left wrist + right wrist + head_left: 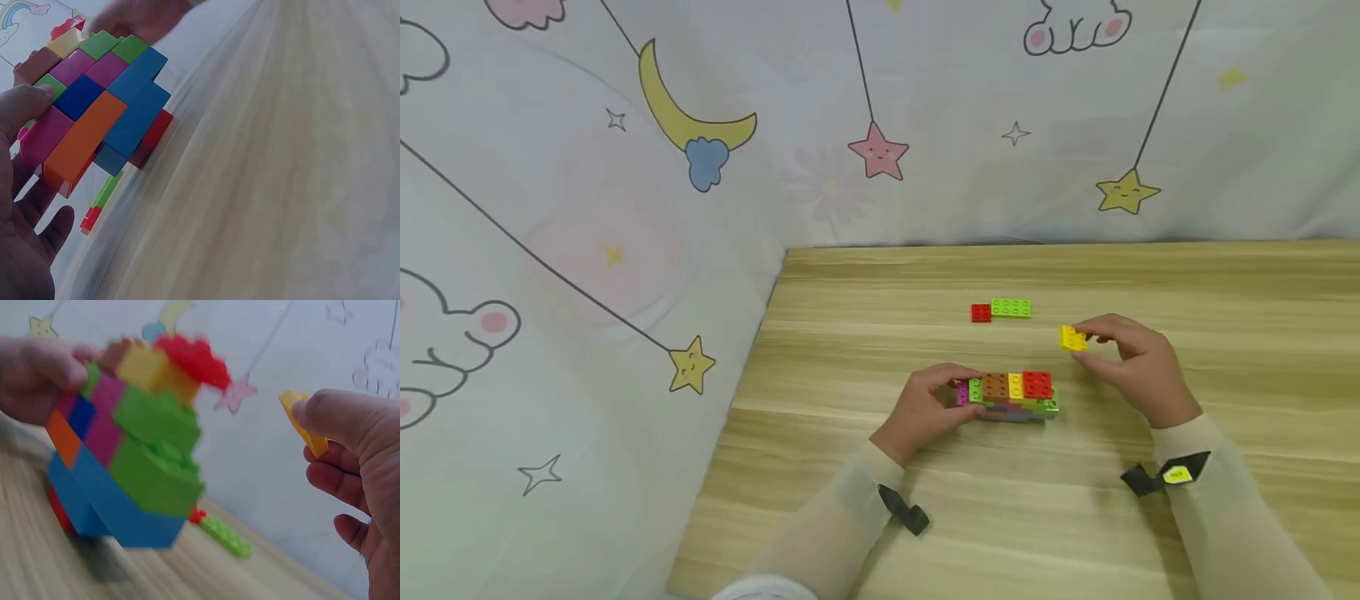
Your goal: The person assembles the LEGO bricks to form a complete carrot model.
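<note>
My left hand [921,408] grips the left end of a stack of toy building bricks [94,106], thumb on the near side and fingers round the back. Its layers are blue, orange, pink and green, with a brown brick [996,385], a yellow one and a red brick [1037,384] on top. To the right and a little behind, my right hand [1142,367] pinches a yellow brick [1072,338] between thumb and fingers. In the right wrist view this yellow brick [304,425] is held tilted, apart from the stack.
Behind the stack, a small red brick [981,313] lies against a longer light green brick [1011,308] on the wooden table [865,308]. A printed cloth [955,192] hangs along the table's back and left edges.
</note>
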A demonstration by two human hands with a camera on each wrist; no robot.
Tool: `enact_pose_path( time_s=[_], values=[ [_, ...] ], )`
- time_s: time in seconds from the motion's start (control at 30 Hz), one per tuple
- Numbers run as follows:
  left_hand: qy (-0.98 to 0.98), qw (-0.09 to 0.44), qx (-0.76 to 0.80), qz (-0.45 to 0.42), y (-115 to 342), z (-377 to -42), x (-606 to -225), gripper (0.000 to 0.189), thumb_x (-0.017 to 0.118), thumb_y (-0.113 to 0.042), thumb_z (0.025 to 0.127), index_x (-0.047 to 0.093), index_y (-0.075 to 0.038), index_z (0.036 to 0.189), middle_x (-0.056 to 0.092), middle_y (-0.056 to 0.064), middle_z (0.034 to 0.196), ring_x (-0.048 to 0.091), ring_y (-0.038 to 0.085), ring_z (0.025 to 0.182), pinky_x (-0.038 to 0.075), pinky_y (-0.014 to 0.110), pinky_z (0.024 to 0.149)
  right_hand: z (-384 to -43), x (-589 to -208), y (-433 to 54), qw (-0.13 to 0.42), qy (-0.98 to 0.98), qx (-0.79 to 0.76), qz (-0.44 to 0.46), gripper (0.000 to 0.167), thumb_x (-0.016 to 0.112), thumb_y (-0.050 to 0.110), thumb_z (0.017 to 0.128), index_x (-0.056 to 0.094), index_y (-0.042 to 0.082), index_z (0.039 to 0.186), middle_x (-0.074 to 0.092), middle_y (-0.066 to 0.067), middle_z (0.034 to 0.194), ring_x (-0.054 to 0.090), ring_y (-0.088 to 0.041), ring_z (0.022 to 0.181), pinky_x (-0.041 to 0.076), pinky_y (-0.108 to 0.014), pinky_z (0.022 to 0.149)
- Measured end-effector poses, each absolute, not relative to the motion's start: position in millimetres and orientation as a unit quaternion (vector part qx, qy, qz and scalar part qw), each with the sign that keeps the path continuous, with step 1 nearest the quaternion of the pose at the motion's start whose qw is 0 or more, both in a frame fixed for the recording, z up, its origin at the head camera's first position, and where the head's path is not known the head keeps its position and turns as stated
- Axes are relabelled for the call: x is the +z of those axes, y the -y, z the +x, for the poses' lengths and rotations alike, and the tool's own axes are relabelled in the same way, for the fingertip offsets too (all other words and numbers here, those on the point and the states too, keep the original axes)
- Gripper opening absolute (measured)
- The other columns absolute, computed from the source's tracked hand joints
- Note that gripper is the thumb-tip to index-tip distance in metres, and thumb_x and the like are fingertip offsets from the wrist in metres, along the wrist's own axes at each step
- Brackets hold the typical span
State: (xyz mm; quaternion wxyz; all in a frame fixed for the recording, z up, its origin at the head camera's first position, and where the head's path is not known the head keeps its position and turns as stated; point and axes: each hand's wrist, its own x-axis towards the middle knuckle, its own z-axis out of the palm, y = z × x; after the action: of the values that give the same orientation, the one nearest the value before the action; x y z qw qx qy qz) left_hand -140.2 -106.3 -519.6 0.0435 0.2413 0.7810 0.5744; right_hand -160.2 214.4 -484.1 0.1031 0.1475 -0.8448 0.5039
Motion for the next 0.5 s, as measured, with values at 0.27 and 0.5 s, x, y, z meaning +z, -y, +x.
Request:
enact_pose_path(
  time_s=[0.27,0.5],
  values=[
    [-0.783,0.04,0.572,0.242,109,-142,-520,0.041,0.088,-0.015,0.084,0.076,-0.016,0.123,0.074,-0.005,0.121,0.065,0.011,0.107,0.056,0.039,0.092,-131,-458,-199,0.142,0.821,0.471,0.291,0.054,0.091,-0.012,0.066,0.079,0.012,0.113,0.074,0.0,0.109,0.065,-0.004,0.103,0.047,-0.011,0.094],
    [-0.777,0.043,0.577,0.246,109,-142,-521,0.041,0.088,-0.016,0.084,0.076,-0.018,0.123,0.074,-0.007,0.12,0.065,0.01,0.105,0.057,0.043,0.091,-128,-463,-197,0.117,0.824,0.46,0.311,0.046,0.09,-0.008,0.07,0.081,0.014,0.109,0.072,0.005,0.109,0.065,-0.006,0.102,0.048,-0.012,0.093]
  ],
)
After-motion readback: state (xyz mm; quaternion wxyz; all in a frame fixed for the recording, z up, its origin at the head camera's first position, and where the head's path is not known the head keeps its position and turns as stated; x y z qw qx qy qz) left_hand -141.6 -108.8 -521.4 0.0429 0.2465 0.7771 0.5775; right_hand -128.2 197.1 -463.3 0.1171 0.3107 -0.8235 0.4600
